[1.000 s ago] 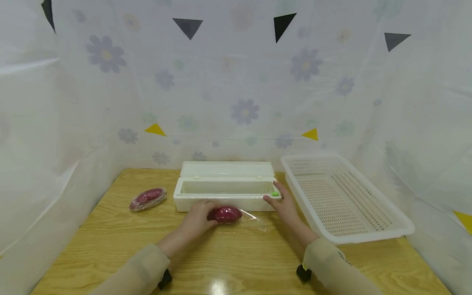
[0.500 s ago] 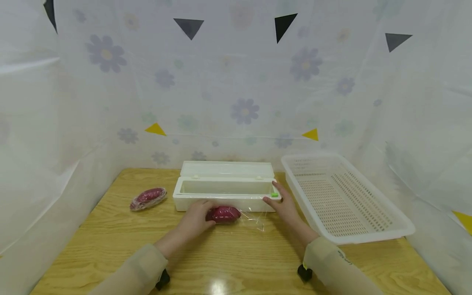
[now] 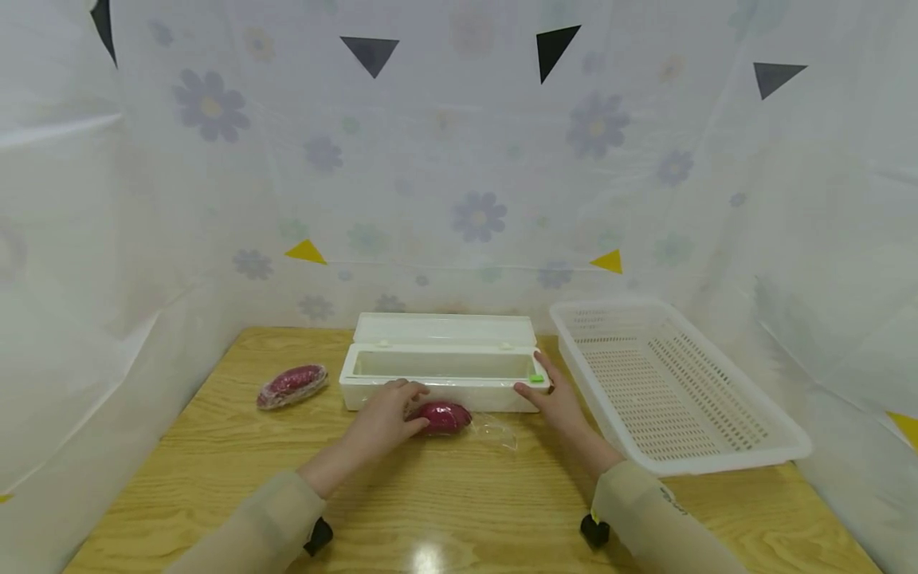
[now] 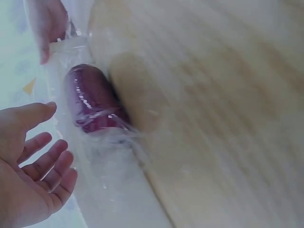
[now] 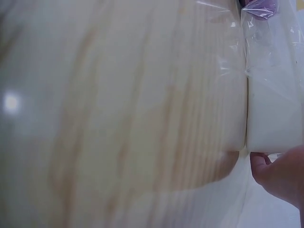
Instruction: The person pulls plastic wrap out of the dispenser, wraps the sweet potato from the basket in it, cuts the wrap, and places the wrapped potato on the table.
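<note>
A purple-red sweet potato (image 3: 446,418), partly covered by clear cling film (image 3: 496,431), lies against the front of a white cling film box (image 3: 495,397) whose lid stands back. My left hand (image 3: 383,418) is at its left end. In the left wrist view, the left hand (image 4: 38,175) has its fingers spread and loosely bent, apart from the sweet potato (image 4: 92,97). My right hand (image 3: 561,402) grips the box's right end, thumb in front near a green slider (image 3: 536,379). Only part of the right hand (image 5: 280,176) shows in the right wrist view.
Another sweet potato (image 3: 292,387), wrapped in film, lies at the left of the wooden table (image 3: 459,502). To the right stands a white perforated plastic basket (image 3: 717,465). Plastic sheeting (image 3: 402,183) hangs behind and along both sides.
My left hand has let go of the sweet potato, its fingers lifting up and back. The loose film to the right has shifted slightly. My right hand has stayed at the box's end.
</note>
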{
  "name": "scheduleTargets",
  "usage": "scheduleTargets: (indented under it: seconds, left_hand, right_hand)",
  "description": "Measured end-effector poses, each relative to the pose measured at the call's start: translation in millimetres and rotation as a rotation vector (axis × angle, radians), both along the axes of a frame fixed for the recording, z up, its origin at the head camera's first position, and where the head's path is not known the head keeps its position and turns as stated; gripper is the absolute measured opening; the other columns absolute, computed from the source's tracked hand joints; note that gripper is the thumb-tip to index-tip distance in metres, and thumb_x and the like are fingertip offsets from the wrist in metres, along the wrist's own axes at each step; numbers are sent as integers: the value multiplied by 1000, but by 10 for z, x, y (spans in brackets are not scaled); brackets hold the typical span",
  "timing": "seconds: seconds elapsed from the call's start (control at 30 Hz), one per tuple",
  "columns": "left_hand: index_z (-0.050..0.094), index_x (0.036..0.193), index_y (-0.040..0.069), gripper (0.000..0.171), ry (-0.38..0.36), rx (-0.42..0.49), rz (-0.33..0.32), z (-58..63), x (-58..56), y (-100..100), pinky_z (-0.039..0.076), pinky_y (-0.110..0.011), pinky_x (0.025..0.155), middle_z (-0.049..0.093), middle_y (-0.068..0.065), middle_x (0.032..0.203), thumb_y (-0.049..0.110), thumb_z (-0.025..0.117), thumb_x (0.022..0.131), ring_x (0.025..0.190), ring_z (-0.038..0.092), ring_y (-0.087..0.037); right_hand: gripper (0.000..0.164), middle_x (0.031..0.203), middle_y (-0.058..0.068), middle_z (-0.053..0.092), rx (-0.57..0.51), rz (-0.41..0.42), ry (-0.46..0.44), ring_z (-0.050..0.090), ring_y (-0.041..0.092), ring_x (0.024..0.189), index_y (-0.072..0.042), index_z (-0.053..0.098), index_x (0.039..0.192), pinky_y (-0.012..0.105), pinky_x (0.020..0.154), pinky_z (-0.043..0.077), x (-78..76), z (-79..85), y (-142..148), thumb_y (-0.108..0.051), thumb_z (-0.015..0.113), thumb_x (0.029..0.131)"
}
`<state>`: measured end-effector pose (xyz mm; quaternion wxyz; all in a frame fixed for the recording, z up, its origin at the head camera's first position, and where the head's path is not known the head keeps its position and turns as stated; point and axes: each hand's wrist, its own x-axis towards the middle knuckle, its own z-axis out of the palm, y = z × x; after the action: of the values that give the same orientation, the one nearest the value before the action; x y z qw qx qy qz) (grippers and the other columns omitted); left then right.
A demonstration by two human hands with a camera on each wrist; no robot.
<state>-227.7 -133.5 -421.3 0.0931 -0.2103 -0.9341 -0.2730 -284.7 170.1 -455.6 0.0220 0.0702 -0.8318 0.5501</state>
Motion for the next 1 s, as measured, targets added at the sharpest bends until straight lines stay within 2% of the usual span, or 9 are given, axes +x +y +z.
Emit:
scheduleTargets:
  seconds: [0.07, 0.17, 0.33, 0.47, 0.6, 0.77, 0.9, 1.0]
  left_hand:
    - [65, 111, 10, 36, 33, -11, -3, 62, -30, 55, 49, -31, 70, 62, -3, 96, 22, 77, 79, 84, 56, -15]
    - [65, 110, 10, 34, 80, -3, -28, 148, -100, 170, 49, -32, 73, 62, -2, 98, 22, 76, 80, 88, 54, -16]
    - [65, 113, 8, 36, 78, 59, -92, 245, -232, 388, 48, -38, 82, 64, -6, 103, 19, 75, 81, 96, 56, -22]
    - [63, 117, 6, 38, 28, 98, -138, 297, -334, 542, 47, -42, 85, 65, -11, 105, 20, 73, 83, 99, 56, -26]
    - [62, 121, 6, 40, -49, 145, -168, 320, -459, 670, 47, -42, 89, 65, -13, 109, 21, 71, 86, 103, 57, -28]
    - [61, 123, 10, 39, -144, 213, -178, 304, -626, 830, 46, -41, 93, 65, -8, 112, 23, 69, 87, 107, 57, -24]
    - [61, 122, 9, 37, -191, 263, -207, 294, -717, 950, 46, -40, 92, 66, -7, 111, 22, 67, 88, 108, 58, -24]
    - [63, 120, 8, 34, -195, 264, -232, 287, -769, 1046, 47, -37, 90, 67, -6, 108, 22, 67, 89, 106, 59, -23]
  right_hand:
    - [81, 158, 9, 15, -21, 0, -13, 14, 34, 143, -18, 25, 150, 50, 111, 24, 0, -3, 9, -30, 71, 85]
    - [82, 158, 9, 14, -35, -7, -25, 13, 34, 143, -19, 25, 150, 50, 110, 25, 0, -6, 21, -30, 72, 84]
    - [81, 157, 8, 16, -39, -18, -34, 23, 30, 139, -20, 27, 150, 42, 102, 37, -3, -6, 20, -31, 72, 83]
    - [80, 154, 12, 25, -48, -26, -39, 46, 24, 115, -19, 28, 149, 25, 82, 45, 15, 11, -6, -28, 72, 84]
    - [78, 142, 18, 41, -90, -36, -40, 52, 17, 93, -16, 30, 149, 17, 71, 45, 15, 30, -29, -22, 73, 83]
    - [78, 134, 20, 47, -83, -42, -25, 53, 13, 90, -14, 31, 148, 16, 70, 46, 2, 9, -25, -20, 73, 83]
    - [77, 138, 21, 44, -99, -38, -21, 53, 11, 90, -13, 30, 148, 15, 69, 46, 11, 12, -24, -18, 73, 84]
    - [76, 144, 19, 39, -120, -31, -17, 53, 11, 91, -13, 31, 148, 15, 70, 46, 13, 9, -23, -16, 72, 84]
